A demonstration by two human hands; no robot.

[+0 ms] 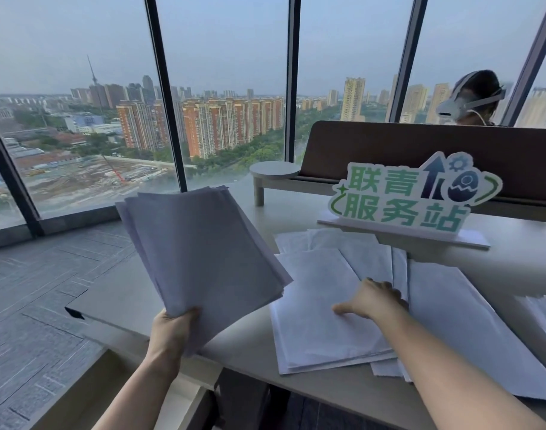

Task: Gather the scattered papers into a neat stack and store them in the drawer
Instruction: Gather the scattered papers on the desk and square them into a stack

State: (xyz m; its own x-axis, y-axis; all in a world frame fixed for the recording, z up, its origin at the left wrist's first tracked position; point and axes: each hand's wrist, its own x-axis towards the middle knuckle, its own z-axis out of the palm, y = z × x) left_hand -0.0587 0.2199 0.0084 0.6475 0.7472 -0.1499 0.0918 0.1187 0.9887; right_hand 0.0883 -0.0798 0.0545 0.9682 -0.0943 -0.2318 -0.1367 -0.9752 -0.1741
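Observation:
My left hand (172, 325) grips the lower edge of a loose stack of white papers (203, 259), held up and tilted over the desk's left end. My right hand (371, 301) lies palm down on several scattered papers (321, 318) spread flat over the pale desk (253, 342), fingers curled at the edge of a sheet. More sheets (482, 330) overlap to the right and run under the sign's base. No drawer shows in the frame.
A green and white standing sign (411, 200) on a flat base sits at the back of the desk. Behind it stand a brown divider panel (420, 150) and a small round shelf (274, 170). A person's head with a headset (473, 97) rises beyond the panel. Floor-to-ceiling windows lie to the left.

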